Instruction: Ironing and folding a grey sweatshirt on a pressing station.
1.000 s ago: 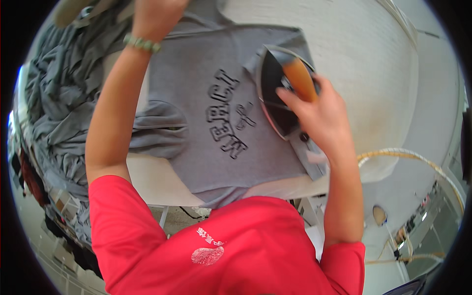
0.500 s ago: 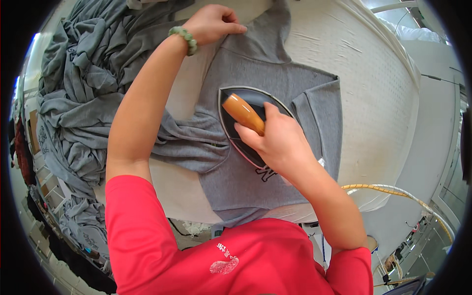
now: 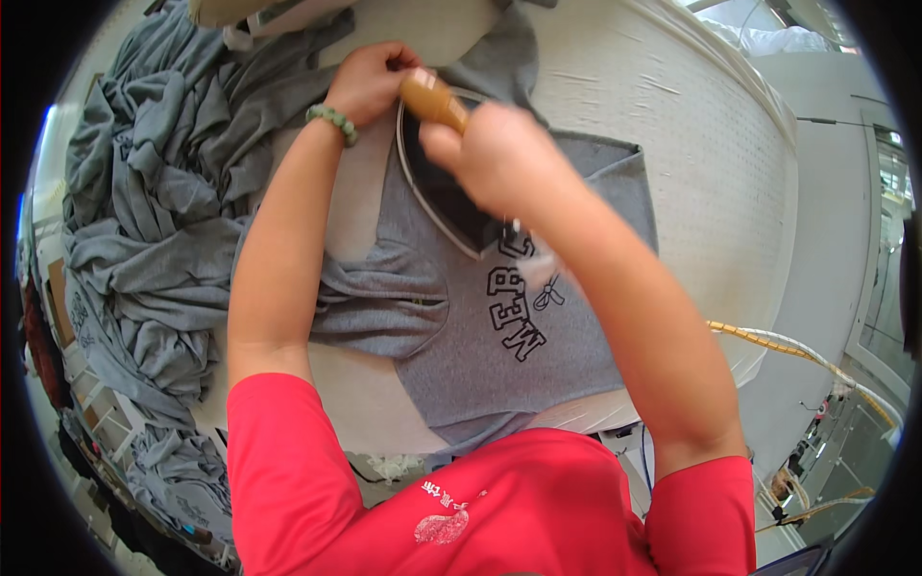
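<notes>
A grey hooded sweatshirt point(image 3: 451, 355) with dark outlined lettering lies spread before me, its upper part pointing away. My right hand point(image 3: 499, 158), slightly blurred, is closed around the wooden handle of a clothes iron point(image 3: 447, 192). The iron's black, pale-rimmed body rests on the upper left of the sweatshirt's body, partly covered by my hand. At the sweatshirt's far left edge, close to the handle's end, my left hand point(image 3: 373, 82) is closed in a pinch on the cloth. The handle partly hides its fingertips. A green bead bracelet point(image 3: 333, 124) circles the left wrist.
A large heap of crumpled grey garments point(image 3: 163, 202) covers the left side of the cream padded ironing table point(image 3: 706, 211). Yellow and white hoses point(image 3: 778, 343) run off the right edge. A pale object point(image 3: 226, 10) sits at the far left edge.
My right hand has slid the iron away from me and to the left, uncovering the lettering. My left hand has come slightly nearer and to the left.
</notes>
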